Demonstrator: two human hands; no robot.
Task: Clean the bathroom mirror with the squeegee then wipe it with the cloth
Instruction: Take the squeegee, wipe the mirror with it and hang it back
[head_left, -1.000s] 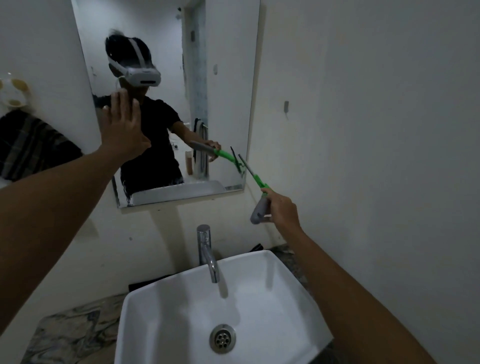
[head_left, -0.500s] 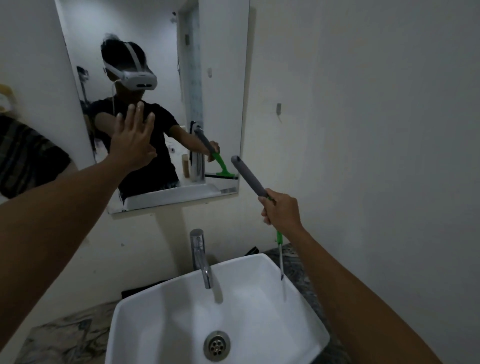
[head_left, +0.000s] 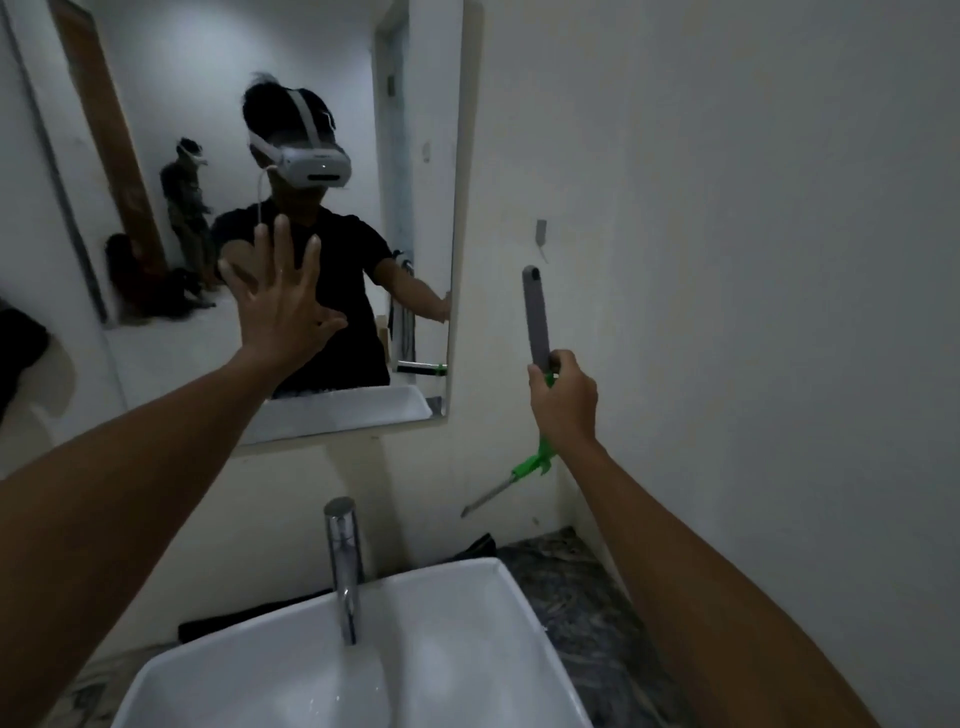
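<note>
While gripped, squeegee (head_left: 537, 332): now upright in the right hand (head_left: 562, 402), grey handle up, blade below, no longer slanted.
Left hand (head_left: 280, 301): fingers spread wide, empty, still raised before the mirror (head_left: 436, 156).
Sink (head_left: 467, 597): beneath both hands.

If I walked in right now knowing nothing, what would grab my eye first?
Probably the left hand, fingers spread, raised flat toward the mirror on the wall, which reflects a person in a white headset. Next, to the mirror's right, the right hand grips a squeegee upside down: grey handle pointing up, green neck and blade hanging below the fist. Underneath sits a white basin with a chrome tap.
</note>
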